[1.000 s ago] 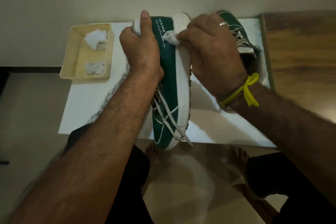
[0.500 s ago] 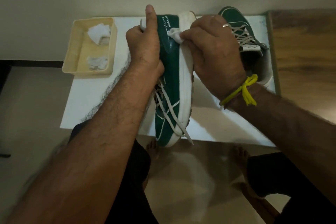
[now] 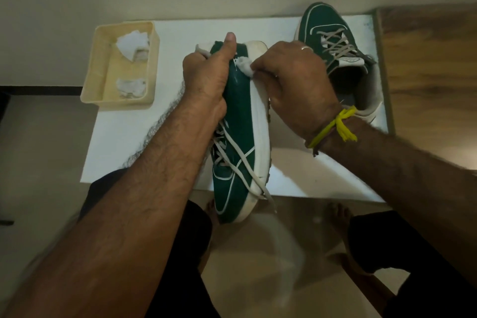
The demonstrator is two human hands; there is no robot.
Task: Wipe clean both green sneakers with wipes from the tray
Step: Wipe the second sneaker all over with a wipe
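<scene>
A green sneaker [image 3: 241, 137] is held on its side above the near edge of the white counter [image 3: 178, 33], toe toward the person, white sole turned right. It is gripped at the heel by the left hand [image 3: 206, 80], whose fingers are curled round it with the thumb laid up along the green side. A crumpled white wipe [image 3: 244, 66] is pinched in the clenched fingers of the right hand [image 3: 294, 80] and pressed against the heel area, beside the sole. The second green sneaker [image 3: 333, 41] stands upright at the counter's far right (partly hidden behind the right hand). A cream tray [image 3: 95, 72] holding two wipes [image 3: 131, 67] is seen at the far left.
</scene>
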